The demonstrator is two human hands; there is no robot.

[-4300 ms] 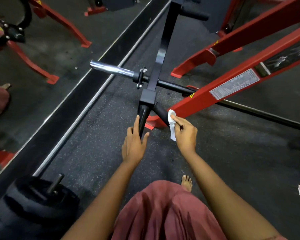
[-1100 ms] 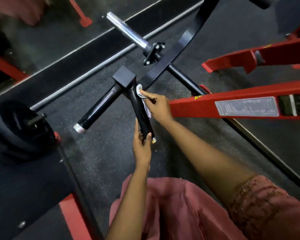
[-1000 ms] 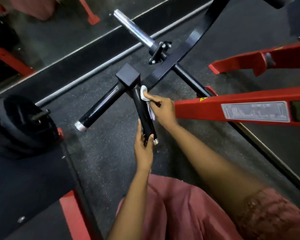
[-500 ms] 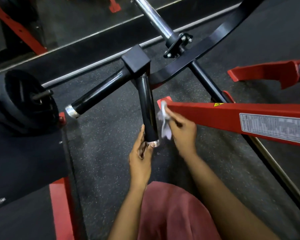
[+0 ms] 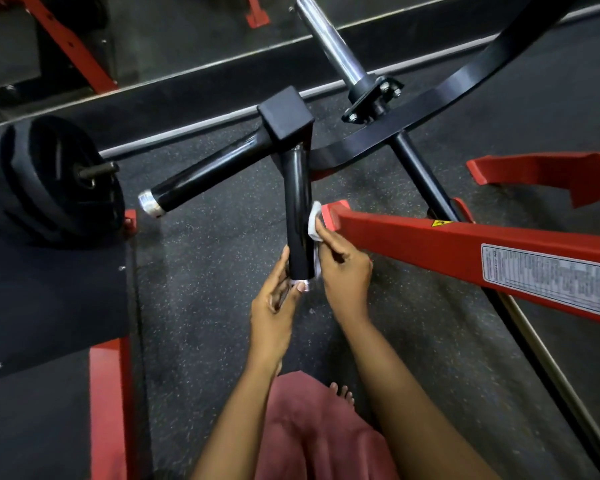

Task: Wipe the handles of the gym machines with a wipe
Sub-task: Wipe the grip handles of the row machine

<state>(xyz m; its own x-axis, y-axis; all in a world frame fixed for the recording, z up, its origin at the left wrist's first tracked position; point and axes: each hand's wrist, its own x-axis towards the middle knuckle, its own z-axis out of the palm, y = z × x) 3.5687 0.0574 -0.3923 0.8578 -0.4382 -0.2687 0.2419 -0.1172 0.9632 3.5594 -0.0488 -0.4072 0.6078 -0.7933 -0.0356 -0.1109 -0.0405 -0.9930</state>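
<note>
A black handle (image 5: 298, 209) with a silver end cap points down toward me from a square black joint. My left hand (image 5: 278, 299) holds its lower end, thumb on the near side by the cap and fingers along the left side. My right hand (image 5: 343, 268) pinches a white wipe (image 5: 314, 221) and presses it against the right side of the handle's lower half. A second black handle (image 5: 208, 174) with a silver cap sticks out to the left from the same joint, untouched.
A red frame beam (image 5: 465, 251) with a label runs right beside my right hand. Black weight plates (image 5: 59, 181) sit on a peg at left above a black pad (image 5: 49, 299). A chrome sleeve (image 5: 329, 43) and curved black arm (image 5: 447, 95) lie beyond.
My right hand, which had slid down and off the handle half a second ago, has put the wipe back against its right side. My left hand kept holding the lower end.
</note>
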